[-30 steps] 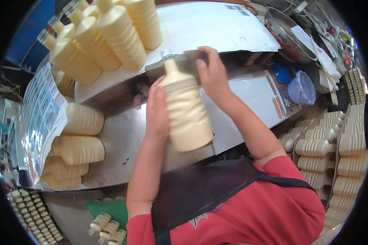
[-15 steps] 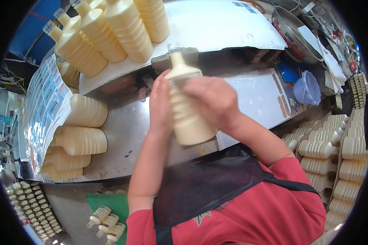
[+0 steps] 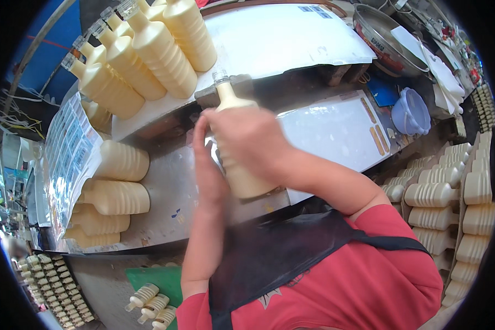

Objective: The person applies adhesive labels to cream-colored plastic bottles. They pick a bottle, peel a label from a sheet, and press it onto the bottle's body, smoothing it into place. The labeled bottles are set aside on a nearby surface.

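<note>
A cream ribbed plastic bottle [image 3: 247,179] with a clear top stands in front of me, its neck tilted away to the left. My right hand [image 3: 253,140] lies across its front with curled, motion-blurred fingers that reach its left edge. What those fingers hold, if anything, is hidden. My left hand [image 3: 208,159] is beside the bottle's left side, fingers stretched upward, a gap showing between palm and bottle. Its fingertips come close to the right hand's fingers.
Several similar bottles [image 3: 151,52] stand on the raised white board [image 3: 280,38] at the far left. More lie under a silvery sheet [image 3: 71,148]. A white panel [image 3: 330,137] and a lilac bucket [image 3: 411,113] are at right; stacked bottles [image 3: 432,195] fill the lower right.
My right hand has swept left across the bottle's front. My left palm has come away from the bottle's side. The view has shifted slightly.
</note>
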`<state>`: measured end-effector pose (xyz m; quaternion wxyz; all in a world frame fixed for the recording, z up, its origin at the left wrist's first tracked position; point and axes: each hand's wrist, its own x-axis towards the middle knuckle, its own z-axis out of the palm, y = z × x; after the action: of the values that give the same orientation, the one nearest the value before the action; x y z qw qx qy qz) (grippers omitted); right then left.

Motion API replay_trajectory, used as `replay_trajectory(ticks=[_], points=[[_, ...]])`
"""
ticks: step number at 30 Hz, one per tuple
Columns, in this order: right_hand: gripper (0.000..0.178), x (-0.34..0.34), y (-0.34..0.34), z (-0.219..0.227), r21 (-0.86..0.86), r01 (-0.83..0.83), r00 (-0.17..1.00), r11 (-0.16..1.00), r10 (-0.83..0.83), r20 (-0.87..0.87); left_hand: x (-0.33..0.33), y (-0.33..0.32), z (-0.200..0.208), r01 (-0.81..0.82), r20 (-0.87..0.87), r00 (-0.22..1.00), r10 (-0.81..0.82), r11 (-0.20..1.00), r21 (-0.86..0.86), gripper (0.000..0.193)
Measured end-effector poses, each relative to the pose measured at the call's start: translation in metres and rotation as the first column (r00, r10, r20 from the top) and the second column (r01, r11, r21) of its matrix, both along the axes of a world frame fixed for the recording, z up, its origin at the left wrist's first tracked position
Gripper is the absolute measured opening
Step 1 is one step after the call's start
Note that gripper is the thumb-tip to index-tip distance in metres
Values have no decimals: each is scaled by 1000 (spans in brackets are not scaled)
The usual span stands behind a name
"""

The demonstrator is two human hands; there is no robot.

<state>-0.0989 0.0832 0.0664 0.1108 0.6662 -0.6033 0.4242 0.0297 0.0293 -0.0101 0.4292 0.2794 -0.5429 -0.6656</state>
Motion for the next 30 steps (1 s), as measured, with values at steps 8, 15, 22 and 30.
replay_trajectory(ticks=[8, 15, 22, 30], points=[[30, -68, 30, -51, 279, 218, 706, 935, -348, 617, -11, 19, 9, 133, 432, 900, 55, 909, -395, 86], [30, -70, 28, -33, 136, 116, 830, 984, -171, 531, -11, 26, 10, 136, 139, 982, -130, 990, -34, 93], [31, -78, 29, -32, 89, 140, 863, 986, -166, 477, -10, 26, 4, 183, 89, 980, -180, 983, -21, 90], [30, -79, 28, -35, 92, 111, 770, 990, -144, 621, -12, 24, 3, 131, 158, 980, -123, 990, -45, 92]])
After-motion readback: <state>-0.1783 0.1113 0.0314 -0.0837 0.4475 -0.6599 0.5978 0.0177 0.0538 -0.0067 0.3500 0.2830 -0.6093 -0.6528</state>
